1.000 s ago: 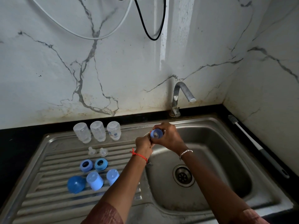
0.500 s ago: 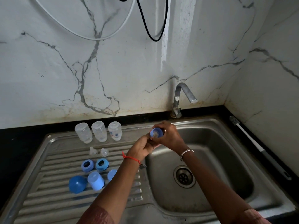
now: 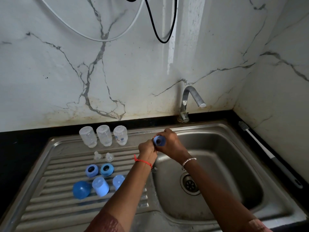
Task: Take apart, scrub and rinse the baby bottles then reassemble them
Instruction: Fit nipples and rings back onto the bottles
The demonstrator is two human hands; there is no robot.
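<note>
My right hand [image 3: 172, 144] grips a blue collar ring [image 3: 159, 141] above the left rim of the sink basin [image 3: 230, 148]. My left hand [image 3: 147, 150] is curled against the ring's lower left edge and pinches there; what lies between its fingers is hidden. On the drainboard [image 3: 50, 190] stand three clear bottles upside down [image 3: 104, 135]. Below them lie two clear teats [image 3: 97, 155], two blue rings [image 3: 92, 170] and three blue caps [image 3: 100, 186], the rightmost partly behind my left forearm.
The tap [image 3: 192, 101] stands behind the basin with no water running. A long-handled bottle brush [image 3: 270, 156] lies on the black counter at the right. The drain [image 3: 190, 183] sits in the basin floor. Cables hang on the marble wall.
My left hand's fingers were stretched under the ring half a second ago and have curled tight against its lower left edge. My right hand keeps the ring in the same place.
</note>
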